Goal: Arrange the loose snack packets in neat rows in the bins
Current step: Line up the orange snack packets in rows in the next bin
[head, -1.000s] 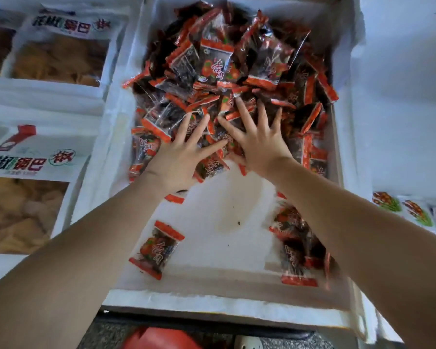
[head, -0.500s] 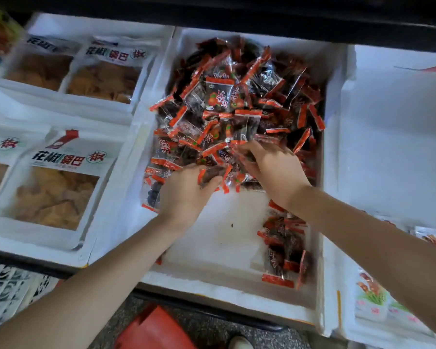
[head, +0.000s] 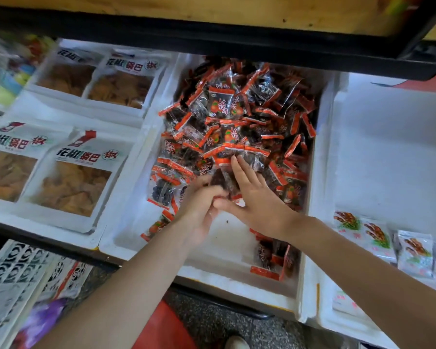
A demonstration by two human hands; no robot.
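Sorting looks barely begun. The white foam bin [head: 140,217] in the middle is the largest thing in play. Its far half is filled by a heap of orange-edged packets [head: 239,114] that lie at every angle and share no common direction. The near part of the bin floor is mostly bare. The only order so far is a short row of packets [head: 272,258] in the near right corner, which seem to stand on edge with their long axes running away from the person and their orange seals at the near and far ends.

Both hands meet at the near edge of the heap. The left hand [head: 199,205] is curled, apparently gripping one dark packet [head: 224,176]. The right hand [head: 258,200] lies flat over the same packet with its fingers straight and its thumb reaching toward the left hand. That packet's long axis runs roughly near to far, leaning a little left, with one orange seal showing at its near end.

I judge the step in hand to be drawing packets off the heap and squaring them. The next move calls for turning this one parallel to the corner row and setting it just beside that row.
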